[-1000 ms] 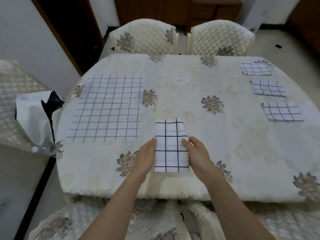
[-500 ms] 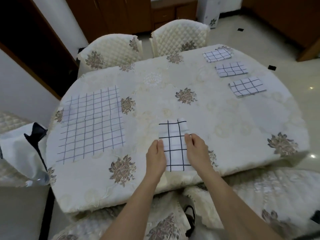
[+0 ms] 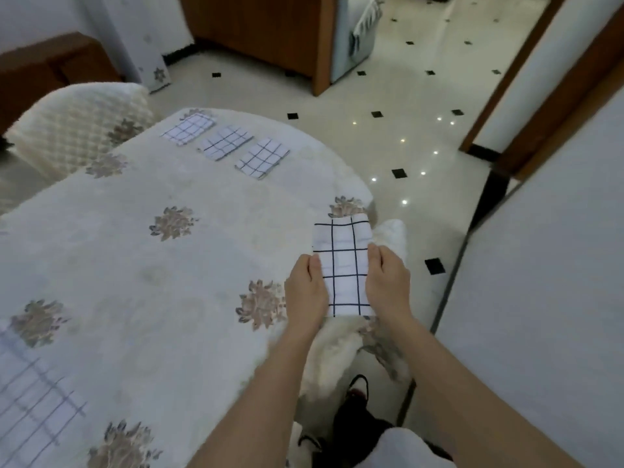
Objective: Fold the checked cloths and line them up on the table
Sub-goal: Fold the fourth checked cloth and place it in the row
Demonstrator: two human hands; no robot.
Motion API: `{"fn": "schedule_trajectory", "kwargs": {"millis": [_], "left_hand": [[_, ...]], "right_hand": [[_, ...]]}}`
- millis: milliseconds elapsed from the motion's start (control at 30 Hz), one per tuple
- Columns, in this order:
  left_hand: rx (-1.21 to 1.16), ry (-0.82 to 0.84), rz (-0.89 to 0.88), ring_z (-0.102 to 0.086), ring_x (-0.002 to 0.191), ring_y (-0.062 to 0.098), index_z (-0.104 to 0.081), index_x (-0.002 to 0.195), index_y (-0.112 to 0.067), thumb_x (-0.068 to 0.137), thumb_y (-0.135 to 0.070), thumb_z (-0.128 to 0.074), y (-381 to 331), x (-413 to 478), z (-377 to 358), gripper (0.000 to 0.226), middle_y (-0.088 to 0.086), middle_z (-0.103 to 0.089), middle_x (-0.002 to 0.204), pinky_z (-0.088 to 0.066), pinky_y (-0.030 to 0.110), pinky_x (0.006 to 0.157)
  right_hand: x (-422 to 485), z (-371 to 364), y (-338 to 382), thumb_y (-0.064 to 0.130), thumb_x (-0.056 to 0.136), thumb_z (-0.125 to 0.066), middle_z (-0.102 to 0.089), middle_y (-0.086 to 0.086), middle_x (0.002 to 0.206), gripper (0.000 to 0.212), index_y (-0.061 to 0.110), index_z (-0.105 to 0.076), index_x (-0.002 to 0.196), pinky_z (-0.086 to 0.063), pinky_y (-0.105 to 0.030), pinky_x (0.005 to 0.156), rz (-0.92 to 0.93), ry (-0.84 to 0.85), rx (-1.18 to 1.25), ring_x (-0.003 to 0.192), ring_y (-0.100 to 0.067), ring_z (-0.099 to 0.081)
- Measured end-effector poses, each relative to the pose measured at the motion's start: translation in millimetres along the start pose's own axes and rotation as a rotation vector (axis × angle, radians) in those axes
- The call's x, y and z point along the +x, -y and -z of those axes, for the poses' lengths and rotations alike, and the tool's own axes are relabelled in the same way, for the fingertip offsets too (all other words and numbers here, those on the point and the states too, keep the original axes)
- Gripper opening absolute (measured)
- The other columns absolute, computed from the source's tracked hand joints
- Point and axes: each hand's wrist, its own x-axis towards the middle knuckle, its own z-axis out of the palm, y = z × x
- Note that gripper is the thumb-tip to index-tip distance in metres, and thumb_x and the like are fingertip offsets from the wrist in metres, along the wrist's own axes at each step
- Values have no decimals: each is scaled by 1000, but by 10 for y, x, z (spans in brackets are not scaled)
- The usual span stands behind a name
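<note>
A folded white cloth with dark checks [image 3: 344, 265] is held between my two hands, over the near right edge of the table [image 3: 141, 271]. My left hand [image 3: 309, 292] grips its left edge and my right hand [image 3: 386, 282] grips its right edge. Three folded checked cloths lie in a row at the far right of the table: the farthest [image 3: 189, 127], the middle one [image 3: 225, 142] and the nearest [image 3: 262, 158]. An unfolded checked cloth [image 3: 30, 400] lies flat at the lower left, partly cut off by the frame.
A floral quilted cover drapes over the table. A quilted chair [image 3: 77, 130] stands at the far side. Right of the table are a tiled floor [image 3: 405, 136], a wall [image 3: 547, 298] and a doorway. Another chair's padded corner [image 3: 393, 234] sits under the held cloth.
I have turned and moved right along the table. The folded cloth has left the front middle and come with both hands to the right edge, closer to the row of three.
</note>
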Motion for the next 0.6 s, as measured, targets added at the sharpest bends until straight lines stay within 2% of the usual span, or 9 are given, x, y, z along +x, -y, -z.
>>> {"fn": "schedule_trajectory", "kwargs": {"millis": [100, 167, 233, 367, 433, 533, 600], "left_hand": [[14, 123, -68, -38, 58, 11, -36, 71, -19, 107, -34, -33, -266, 40, -412, 39, -3, -42, 65, -28, 27, 53], [27, 202, -103, -39, 59, 9, -38, 71, -19, 107, -33, -34, -409, 75, -689, 39, -4, -43, 65, -27, 25, 53], [41, 261, -144, -40, 59, 10, -38, 71, -17, 106, -33, -35, -529, 113, -960, 39, -3, -43, 65, -27, 29, 54], [47, 355, -212, -40, 58, 8, -37, 69, -21, 106, -30, -37, -775, 160, -1487, 38, -5, -43, 64, -27, 20, 51], [55, 396, -209, -43, 62, 8, -40, 71, -22, 106, -31, -36, -887, 222, -1770, 37, -5, -47, 67, -30, 19, 52], [26, 462, -194, -46, 65, 8, -44, 75, -20, 106, -33, -34, -1031, 345, -2235, 35, -5, -49, 72, -35, 20, 58], [55, 456, -204, -43, 62, 5, -43, 74, -18, 106, -32, -35, -1124, 491, -2513, 36, -6, -47, 69, -33, 20, 56]], "right_hand": [[143, 410, -186, 34, 106, -39, -42, 2, 60, 45, 17, -36, 64, -30, -28, 54, -65, -136, 0, 56, -11, -37], [220, 661, -303, 34, 106, -39, -41, 2, 61, 45, 17, -37, 65, -30, -28, 53, -114, -217, -2, 57, -12, -38], [300, 884, -432, 35, 106, -39, -42, 2, 62, 45, 16, -37, 65, -31, -28, 54, -157, -283, 0, 58, -12, -38], [521, 1249, -710, 36, 106, -38, -42, 1, 61, 45, 15, -37, 66, -31, -27, 53, -232, -391, -17, 57, -14, -38], [691, 1416, -846, 36, 106, -38, -43, 1, 61, 45, 15, -36, 67, -29, -23, 51, -257, -435, -9, 57, -13, -38], [1033, 1679, -1057, 36, 106, -39, -43, -1, 63, 44, 14, -37, 67, -30, -26, 53, -279, -462, 21, 58, -13, -38], [1292, 1791, -1187, 34, 106, -39, -43, -1, 63, 43, 14, -37, 68, -30, -24, 52, -295, -464, 26, 58, -13, -37]]}}
